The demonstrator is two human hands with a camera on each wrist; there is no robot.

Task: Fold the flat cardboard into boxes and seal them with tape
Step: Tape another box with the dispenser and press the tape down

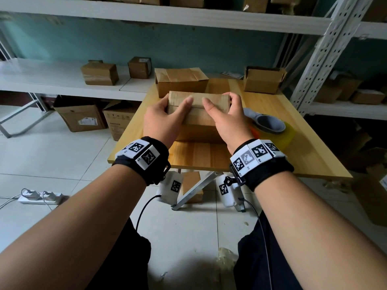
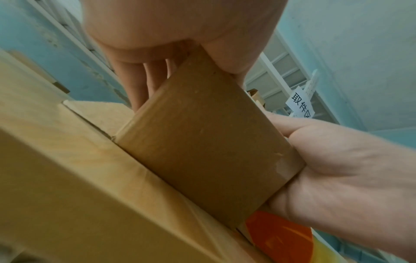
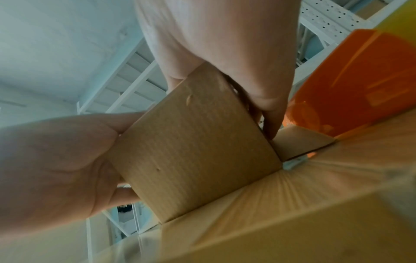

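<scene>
A small brown cardboard box stands in the middle of the wooden table. My left hand grips its left end, thumb lying on the top flaps and fingers round the side. My right hand grips the right end the same way. The top flaps are folded down and their seam shows between my thumbs. In the left wrist view the box's near face fills the middle, my fingers behind it. The right wrist view shows the box held between both hands. An orange and grey tape dispenser lies just right of the box.
A taped box stands right behind the held one, and an open box sits at the table's back right. White shelves with more boxes run behind. A perforated metal rack post rises at the right. A power strip lies on the floor.
</scene>
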